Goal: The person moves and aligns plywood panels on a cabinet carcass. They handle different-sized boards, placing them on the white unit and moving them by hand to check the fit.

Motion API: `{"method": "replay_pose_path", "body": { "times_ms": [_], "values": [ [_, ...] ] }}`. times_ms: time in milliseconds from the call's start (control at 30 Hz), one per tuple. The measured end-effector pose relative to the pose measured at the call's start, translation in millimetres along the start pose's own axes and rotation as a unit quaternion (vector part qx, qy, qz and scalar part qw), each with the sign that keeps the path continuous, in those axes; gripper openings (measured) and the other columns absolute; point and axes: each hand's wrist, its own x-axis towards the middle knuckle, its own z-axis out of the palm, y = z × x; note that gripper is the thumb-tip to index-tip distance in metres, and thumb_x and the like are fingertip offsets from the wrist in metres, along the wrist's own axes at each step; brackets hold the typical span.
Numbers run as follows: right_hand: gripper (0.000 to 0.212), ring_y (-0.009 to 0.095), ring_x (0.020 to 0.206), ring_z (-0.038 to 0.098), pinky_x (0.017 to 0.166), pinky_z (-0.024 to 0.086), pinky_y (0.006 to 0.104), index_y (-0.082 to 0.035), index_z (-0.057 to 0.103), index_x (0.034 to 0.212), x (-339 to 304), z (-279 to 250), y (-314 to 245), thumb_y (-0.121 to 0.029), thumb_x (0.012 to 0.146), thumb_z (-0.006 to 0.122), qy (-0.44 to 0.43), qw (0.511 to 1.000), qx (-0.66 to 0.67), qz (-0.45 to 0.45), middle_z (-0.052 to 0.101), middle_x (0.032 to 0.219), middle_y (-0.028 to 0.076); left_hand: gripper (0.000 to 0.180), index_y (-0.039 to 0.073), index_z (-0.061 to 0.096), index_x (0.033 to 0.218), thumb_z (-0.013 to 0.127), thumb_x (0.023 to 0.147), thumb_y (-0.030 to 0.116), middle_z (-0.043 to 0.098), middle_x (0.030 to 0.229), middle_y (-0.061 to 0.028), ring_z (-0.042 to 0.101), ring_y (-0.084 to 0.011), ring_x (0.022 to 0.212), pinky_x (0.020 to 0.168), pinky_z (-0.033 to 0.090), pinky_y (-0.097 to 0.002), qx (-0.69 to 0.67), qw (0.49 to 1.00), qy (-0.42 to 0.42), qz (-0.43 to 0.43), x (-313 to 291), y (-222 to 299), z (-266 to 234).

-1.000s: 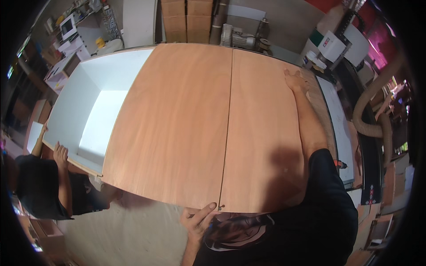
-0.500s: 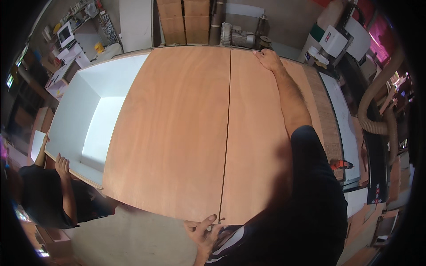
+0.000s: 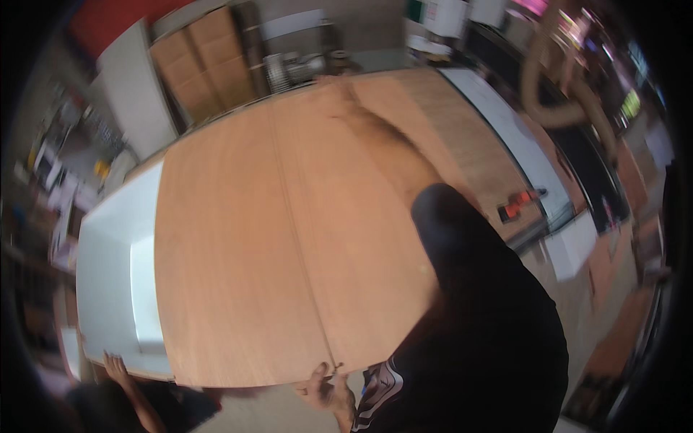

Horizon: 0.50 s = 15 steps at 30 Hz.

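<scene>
A large wooden cabinet lies flat before me. Its reddish-brown top panels (image 3: 224,238) are split by a dark seam, and at its left end a white-lined compartment (image 3: 108,252) is uncovered. My left hand (image 3: 325,393) grips the near edge, thumb up, beside a small metal piece (image 3: 336,366) at the seam's near end. My right hand (image 3: 334,88) reaches across to the far edge, right of the seam; it is blurred, but its fingers appear bent over that edge. At the near left, another person's hand (image 3: 115,366) holds the compartment's rim.
Right of the cabinet is a worktable with a brown wooden surface (image 3: 440,119) and a red-and-black power tool (image 3: 518,205). Beyond it hangs a ribbed hose (image 3: 535,72). Brown boxes (image 3: 220,50), a white board (image 3: 137,76) and a motor (image 3: 292,68) stand behind the far edge.
The view has swung and tilted, so the cabinet appears farther left and the power tool nearer the middle. Both my hands keep to their edges near the seam.
</scene>
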Motion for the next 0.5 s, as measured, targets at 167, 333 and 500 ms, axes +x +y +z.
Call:
{"method": "replay_pose_path", "body": {
  "times_ms": [167, 333, 500],
  "values": [
    [0.077, 0.041, 0.151, 0.032, 0.123, 0.029, 0.0453, 0.001, 0.021, 0.161, -71, -81, 35, -0.041, 0.103, 0.050, -0.133, 0.983, 0.118, -0.050, 0.031, 0.162, 0.030, 0.097, -0.002, 0.041, 0.148, 0.090, 0.079, 0.045, 0.051, 0.119, -0.0133, 0.054, -0.0233, 0.102, 0.080, 0.049, -0.0313, 0.050, 0.997, 0.020, 0.049, 27, 10, -13],
    [0.063, 0.035, 0.144, 0.046, 0.119, 0.035, 0.0425, -0.001, 0.038, 0.156, -217, -138, 132, -0.038, 0.106, 0.047, -0.093, 0.924, 0.369, 0.043, 0.050, 0.153, 0.022, 0.090, 0.007, 0.023, 0.158, 0.079, 0.092, 0.033, 0.049, 0.137, -0.0172, 0.054, -0.0266, 0.119, 0.090, 0.052, -0.0391, 0.063, 0.997, 0.035, -0.027, -5, -10, -13],
    [0.050, 0.027, 0.150, 0.038, 0.123, 0.031, 0.0361, -0.014, 0.038, 0.159, -391, -109, 151, -0.024, 0.111, 0.046, -0.001, 0.767, 0.640, 0.040, 0.040, 0.163, 0.012, 0.085, 0.009, 0.029, 0.156, 0.080, 0.092, 0.032, 0.049, 0.134, -0.0174, 0.061, -0.0252, 0.109, 0.087, 0.054, -0.0395, 0.115, 0.940, -0.040, -0.319, -92, -54, 0]
  ]
}}
